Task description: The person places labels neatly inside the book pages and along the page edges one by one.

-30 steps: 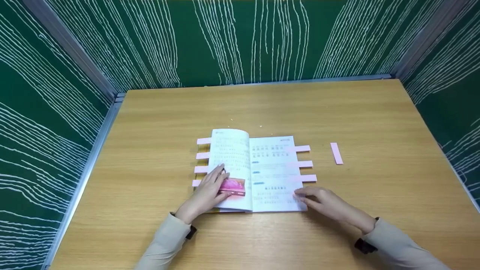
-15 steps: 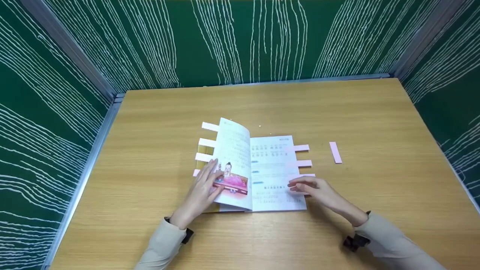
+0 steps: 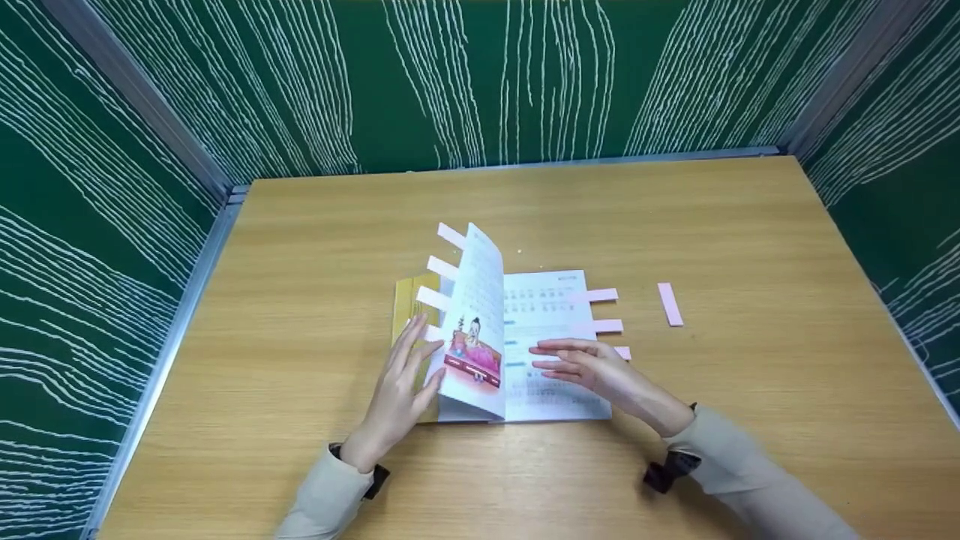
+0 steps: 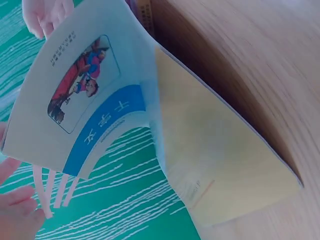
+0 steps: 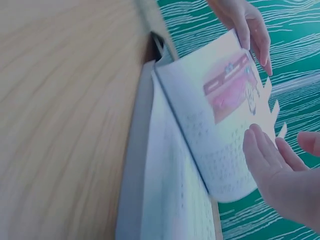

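Note:
An open book (image 3: pixel 555 390) lies on the table, and its left-hand leaf (image 3: pixel 480 300) stands raised and tilted. Pink paper strips (image 3: pixel 433 298) stick out from the raised leaf's edge, and more pink strips (image 3: pixel 602 295) from the right-hand page. My left hand (image 3: pixel 401 382) pinches the raised leaf near its lower outer edge, thumb on the printed side. The right wrist view shows that thumb (image 5: pixel 242 32) on the page beside a pink picture. My right hand (image 3: pixel 596 371) hovers over the right-hand page with its fingers extended, holding nothing.
A loose pink strip (image 3: pixel 670 304) lies on the wooden table (image 3: pixel 315 247) to the right of the book. A yellow inner cover (image 3: pixel 409 296) shows under the raised leaf. Green panels (image 3: pixel 487 82) with white wavy lines border the table.
The left hand has raised the left leaf from nearly flat to steeply tilted, moving its edge rightward. The right hand has left the right page's edge and moved left over the page.

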### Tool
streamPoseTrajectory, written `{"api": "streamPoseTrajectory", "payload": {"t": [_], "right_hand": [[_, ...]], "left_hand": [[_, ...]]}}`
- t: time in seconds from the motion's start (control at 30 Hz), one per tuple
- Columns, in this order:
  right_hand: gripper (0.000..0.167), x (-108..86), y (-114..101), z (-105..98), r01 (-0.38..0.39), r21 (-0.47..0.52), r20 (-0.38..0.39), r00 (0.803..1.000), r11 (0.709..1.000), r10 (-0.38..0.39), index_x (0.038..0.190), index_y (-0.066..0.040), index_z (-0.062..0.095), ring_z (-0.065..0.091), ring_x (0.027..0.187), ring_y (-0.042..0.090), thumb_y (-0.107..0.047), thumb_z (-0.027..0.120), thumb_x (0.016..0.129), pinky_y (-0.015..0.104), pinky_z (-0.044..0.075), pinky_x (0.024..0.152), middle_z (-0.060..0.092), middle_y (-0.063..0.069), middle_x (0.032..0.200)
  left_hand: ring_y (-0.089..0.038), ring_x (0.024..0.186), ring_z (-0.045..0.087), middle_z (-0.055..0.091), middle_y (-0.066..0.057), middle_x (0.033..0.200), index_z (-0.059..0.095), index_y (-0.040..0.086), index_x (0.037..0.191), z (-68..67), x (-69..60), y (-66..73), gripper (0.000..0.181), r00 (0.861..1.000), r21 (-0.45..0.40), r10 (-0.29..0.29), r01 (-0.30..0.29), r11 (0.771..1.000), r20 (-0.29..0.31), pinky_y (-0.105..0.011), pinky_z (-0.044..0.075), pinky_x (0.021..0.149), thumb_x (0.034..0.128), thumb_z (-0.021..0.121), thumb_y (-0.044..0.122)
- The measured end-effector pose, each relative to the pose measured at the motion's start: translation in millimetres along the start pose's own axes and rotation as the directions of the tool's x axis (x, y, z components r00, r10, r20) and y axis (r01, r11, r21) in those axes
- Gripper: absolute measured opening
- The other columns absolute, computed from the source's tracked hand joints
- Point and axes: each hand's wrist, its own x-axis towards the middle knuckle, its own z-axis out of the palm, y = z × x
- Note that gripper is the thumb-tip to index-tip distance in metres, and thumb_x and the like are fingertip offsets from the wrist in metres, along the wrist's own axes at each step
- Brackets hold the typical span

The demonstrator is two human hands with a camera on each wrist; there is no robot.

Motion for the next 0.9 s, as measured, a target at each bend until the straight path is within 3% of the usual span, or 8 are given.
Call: {"api": "streamPoseTrajectory", "payload": {"t": [0.33,0.5,0.6,0.63,0.7,0.77,0.83,0.9], "right_hand": [[0.036,3.5,-2,13,0.018,0.165,0.173,0.984,0.986,-0.047,0.128,0.006,0.040,0.041,0.121,0.026,-0.008,0.034,0.096,0.037,0.030,0.101,0.045,0.009,0.132],[0.038,1.1,-3,15,0.031,0.189,0.205,0.976,0.982,-0.070,0.132,0.008,0.034,0.037,0.124,0.027,-0.006,0.032,0.096,0.037,0.028,0.102,0.038,0.012,0.136],[0.038,-1.2,-3,15,0.041,0.203,0.200,0.976,0.978,-0.083,0.132,0.007,0.034,0.034,0.125,0.029,-0.006,0.030,0.096,0.038,0.027,0.103,0.034,0.016,0.138],[0.038,-2.3,-4,15,0.043,0.207,0.190,0.978,0.977,-0.084,0.131,0.006,0.036,0.035,0.125,0.029,-0.006,0.030,0.096,0.038,0.027,0.102,0.033,0.017,0.138],[0.037,-4.7,-5,15,0.048,0.202,0.159,0.984,0.978,-0.081,0.131,0.005,0.038,0.036,0.124,0.029,-0.007,0.030,0.096,0.038,0.028,0.102,0.031,0.019,0.139],[0.037,-7.9,-6,16,0.039,0.194,0.108,0.992,0.980,-0.061,0.130,0.004,0.039,0.040,0.121,0.027,-0.008,0.032,0.096,0.037,0.030,0.101,0.028,0.020,0.140],[0.036,-11.0,-7,15,0.036,0.193,0.078,0.996,0.981,-0.052,0.129,0.002,0.042,0.043,0.119,0.026,-0.008,0.033,0.096,0.037,0.032,0.100,0.030,0.019,0.139],[0.035,-13.6,-7,13,0.043,0.206,0.074,0.995,0.978,-0.060,0.127,-0.001,0.045,0.046,0.117,0.024,-0.008,0.032,0.096,0.036,0.033,0.099,0.034,0.016,0.138]], "left_hand": [[-0.035,0.127,0.027,0.030,-0.025,0.135,0.047,-0.006,0.118,0.0,-0.2,16.0,0.050,0.997,-0.139,-0.023,0.013,0.990,-0.069,-0.033,0.022,0.105,0.0721,0.065,-0.007],[-0.033,0.127,0.028,0.032,-0.020,0.137,0.039,-0.004,0.125,-1.0,-4.9,20.6,0.051,0.986,-0.261,-0.164,0.152,0.953,-0.027,-0.035,0.022,0.105,0.0795,0.060,-0.002],[-0.032,0.126,0.030,0.034,-0.018,0.136,0.038,-0.003,0.127,-1.5,-8.7,18.0,0.048,0.957,-0.325,-0.288,0.279,0.904,0.020,-0.043,0.024,0.103,0.0836,0.057,0.003],[-0.031,0.126,0.031,0.035,-0.017,0.136,0.037,-0.003,0.128,5.6,-15.5,5.5,0.047,0.951,-0.370,-0.310,0.295,0.881,0.021,-0.043,0.024,0.103,0.0855,0.056,0.007],[-0.032,0.123,0.035,0.038,-0.018,0.133,0.038,-0.005,0.126,4.9,-17.7,1.4,0.044,0.913,-0.426,-0.407,0.381,0.820,0.034,-0.044,0.027,0.102,0.0864,0.054,0.006],[-0.033,0.120,0.037,0.041,-0.022,0.129,0.039,-0.008,0.124,3.3,-19.6,-2.5,0.040,0.856,-0.503,-0.514,0.468,0.726,0.055,-0.040,0.031,0.101,0.0877,0.050,0.004],[-0.034,0.118,0.039,0.042,-0.025,0.125,0.039,-0.011,0.123,0.9,-21.6,-4.6,0.037,0.787,-0.567,-0.612,0.540,0.622,0.078,-0.034,0.034,0.099,0.0893,0.046,0.003],[-0.037,0.115,0.041,0.044,-0.028,0.121,0.038,-0.015,0.119,-8.4,-17.9,4.6,0.033,0.702,-0.595,-0.703,0.615,0.517,0.114,-0.031,0.037,0.096,0.0891,0.042,-0.001]]}}
